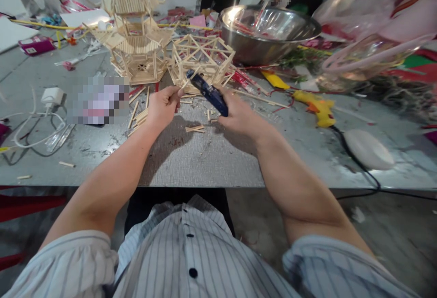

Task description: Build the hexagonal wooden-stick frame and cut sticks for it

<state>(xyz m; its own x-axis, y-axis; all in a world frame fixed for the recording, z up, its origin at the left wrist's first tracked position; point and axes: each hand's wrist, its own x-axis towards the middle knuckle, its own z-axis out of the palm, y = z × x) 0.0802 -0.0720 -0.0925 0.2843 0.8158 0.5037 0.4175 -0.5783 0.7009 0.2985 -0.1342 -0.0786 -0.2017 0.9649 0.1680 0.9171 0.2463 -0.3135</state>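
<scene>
My left hand (166,102) is closed in a pinch on a thin wooden stick (184,86), which points up toward the right. Held in my right hand (239,112) is a dark blue hand tool (208,92); its exact kind is not clear. The tool's far end reaches close to the stick, and I cannot tell whether they touch. Just behind both hands stands an open wooden stick frame (205,54). Beneath them, short cut sticks (195,129) lie on the grey table (205,166). More loose sticks (138,118) lie left of my left hand.
A tiered stick pagoda (136,45) stands behind on the left. A steel bowl (269,38) is at the back right. The yellow glue gun (317,109) trails a black cable beside a white oval object (368,149). A white charger (53,97) lies left.
</scene>
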